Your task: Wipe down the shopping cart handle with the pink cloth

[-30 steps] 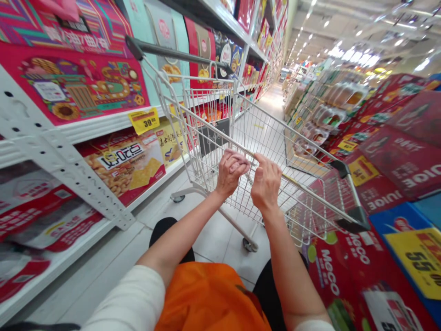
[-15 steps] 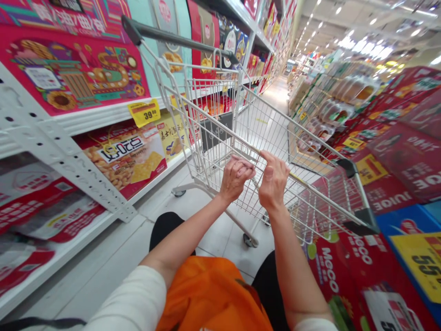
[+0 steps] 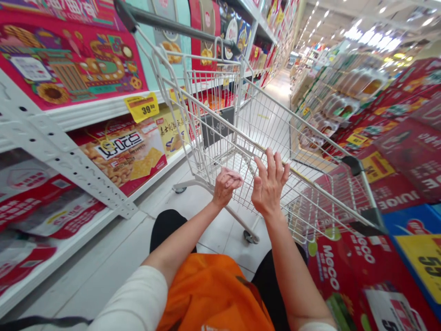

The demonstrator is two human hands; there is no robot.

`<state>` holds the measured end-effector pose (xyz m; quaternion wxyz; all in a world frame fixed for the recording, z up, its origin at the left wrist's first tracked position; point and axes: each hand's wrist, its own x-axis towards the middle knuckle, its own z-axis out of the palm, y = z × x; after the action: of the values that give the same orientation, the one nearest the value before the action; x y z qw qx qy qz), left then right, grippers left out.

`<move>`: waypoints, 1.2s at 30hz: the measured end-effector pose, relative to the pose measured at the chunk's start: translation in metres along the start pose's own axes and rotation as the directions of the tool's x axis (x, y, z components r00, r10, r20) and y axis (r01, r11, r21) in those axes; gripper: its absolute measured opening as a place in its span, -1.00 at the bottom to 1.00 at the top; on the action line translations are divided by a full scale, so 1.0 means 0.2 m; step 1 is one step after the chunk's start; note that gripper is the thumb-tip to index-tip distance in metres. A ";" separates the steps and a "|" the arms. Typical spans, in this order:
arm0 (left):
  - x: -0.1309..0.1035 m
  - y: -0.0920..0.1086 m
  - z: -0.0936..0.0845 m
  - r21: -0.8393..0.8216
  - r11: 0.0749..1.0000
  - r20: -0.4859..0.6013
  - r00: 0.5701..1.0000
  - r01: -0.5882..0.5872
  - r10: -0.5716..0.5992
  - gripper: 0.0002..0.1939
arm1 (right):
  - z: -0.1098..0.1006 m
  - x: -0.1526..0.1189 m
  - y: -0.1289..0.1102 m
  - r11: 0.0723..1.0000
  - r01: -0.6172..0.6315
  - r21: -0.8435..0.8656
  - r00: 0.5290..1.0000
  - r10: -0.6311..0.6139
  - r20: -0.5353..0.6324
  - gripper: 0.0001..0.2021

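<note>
- Left hand (image 3: 223, 191) closed around a crumpled pink cloth (image 3: 230, 178), just beside the right hand (image 3: 268, 191), which is open, fingers spread.
- White wire shopping cart (image 3: 237, 133) directly ahead; long axis slants from handle, far left, to near right.
- Right hand nearer its close rail; contact cannot be told.
- White metal shelving (image 3: 106, 102), left, holds a red cracker box (image 3: 136, 161).

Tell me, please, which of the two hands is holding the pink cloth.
The left hand, closed on the cloth; the right hand is open, its fingers outstretched.
</note>
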<state>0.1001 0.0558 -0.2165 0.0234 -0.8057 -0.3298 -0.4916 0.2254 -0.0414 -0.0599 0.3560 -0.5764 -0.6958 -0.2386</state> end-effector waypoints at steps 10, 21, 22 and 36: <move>-0.06 -0.05 0.02 0.006 1.000 -0.075 0.997 -0.004 0.004 -0.88 | 0.10 -0.29 0.05 0.998 0.058 0.028 0.998 -0.058 0.035 -0.45; -0.39 0.01 0.13 0.055 0.997 0.079 0.996 -0.045 0.041 -0.84 | 0.12 -0.40 0.06 0.999 -0.027 0.037 0.993 0.023 0.118 -0.51; -0.38 0.00 0.13 0.042 0.999 0.120 0.993 -0.008 0.003 -0.83 | 0.11 -0.40 0.06 0.999 -0.034 0.036 0.993 0.029 0.117 -0.51; -0.02 -0.35 -0.13 0.112 0.989 -0.200 0.977 0.097 -0.073 -0.81 | 0.04 -0.06 -0.01 0.993 0.114 0.006 0.987 -0.112 -0.118 -0.46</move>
<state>0.0394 0.0990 -0.2267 0.0836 -0.7359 -0.3892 -0.5477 0.2235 -0.0447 -0.0743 0.3858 -0.5187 -0.7069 -0.2872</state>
